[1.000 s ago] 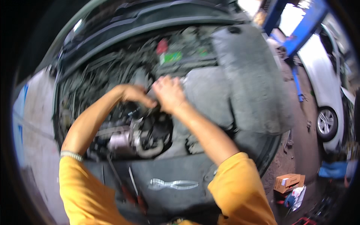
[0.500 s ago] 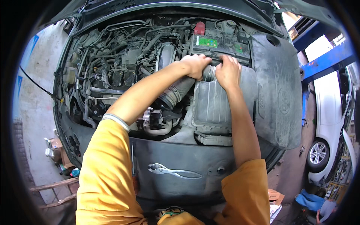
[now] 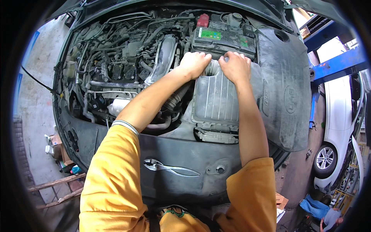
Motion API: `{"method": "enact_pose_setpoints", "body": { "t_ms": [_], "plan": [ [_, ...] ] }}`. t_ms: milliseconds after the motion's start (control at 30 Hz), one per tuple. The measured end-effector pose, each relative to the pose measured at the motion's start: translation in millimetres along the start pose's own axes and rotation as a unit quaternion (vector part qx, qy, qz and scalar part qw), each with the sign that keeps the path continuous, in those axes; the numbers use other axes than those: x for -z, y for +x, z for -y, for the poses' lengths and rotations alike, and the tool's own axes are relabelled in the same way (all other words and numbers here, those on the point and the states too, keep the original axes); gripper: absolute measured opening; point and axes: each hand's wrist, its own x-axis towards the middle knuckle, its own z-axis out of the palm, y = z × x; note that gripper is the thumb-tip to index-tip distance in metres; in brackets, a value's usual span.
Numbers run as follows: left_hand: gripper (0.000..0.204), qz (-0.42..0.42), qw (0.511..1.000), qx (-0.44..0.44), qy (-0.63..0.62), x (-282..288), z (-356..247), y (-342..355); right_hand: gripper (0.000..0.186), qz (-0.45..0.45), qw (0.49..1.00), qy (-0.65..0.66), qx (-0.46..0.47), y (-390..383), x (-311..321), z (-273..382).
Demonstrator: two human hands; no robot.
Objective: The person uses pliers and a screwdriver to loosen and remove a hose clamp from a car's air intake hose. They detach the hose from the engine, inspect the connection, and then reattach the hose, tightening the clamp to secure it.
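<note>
Both my hands reach over the air filter box (image 3: 216, 98), a ribbed dark plastic housing in the engine bay. At its far edge, a short ribbed air hose (image 3: 212, 70) shows between them. My left hand (image 3: 196, 65) is closed at the hose's left side, its fingertips curled out of sight. Opposite it, my right hand (image 3: 236, 67) is closed at the right side, thumb toward the hose and fingers bent over the far edge. Just beyond the hands sits the battery (image 3: 232, 41). Slip-joint pliers (image 3: 172, 168) lie on the front panel.
A large plastic engine cover (image 3: 284, 92) rests right of the filter box. Exposed engine parts (image 3: 127, 62) fill the left side. At the right are a blue lift arm (image 3: 340, 63), a white car (image 3: 336, 112) and another person (image 3: 320, 210). A wooden ladder (image 3: 58, 183) is lower left.
The whole view has shifted slightly. My left hand's fingers are more tightly curled, and my right hand has turned a little, its thumb now showing beside the hose.
</note>
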Motion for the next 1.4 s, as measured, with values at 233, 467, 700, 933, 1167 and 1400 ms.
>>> {"method": "enact_pose_setpoints", "body": {
  "t_ms": [233,467,700,933,1167,1400],
  "plan": [
    [0.062,0.102,0.984,-0.059,-0.134,18,34,8,0.036,-0.013,1.000,0.017,-0.009,0,4,-6],
    [0.069,0.023,0.985,0.083,-0.152,38,78,-2,0.036,-0.020,1.000,0.021,-0.001,1,-5,3],
    [0.079,-0.022,0.977,0.118,-0.176,65,74,-5,0.038,0.005,1.000,-0.007,-0.007,5,-3,1],
    [0.083,-0.025,0.972,0.212,-0.102,70,72,38,0.038,-0.017,1.000,-0.006,-0.001,6,-7,3],
    [0.088,-0.053,0.953,0.285,-0.094,58,78,53,0.038,-0.028,0.998,0.061,-0.010,4,-1,-10],
    [0.057,-0.001,0.947,0.122,-0.297,57,116,48,0.062,0.074,0.979,0.189,0.005,3,1,39]
  ]
}}
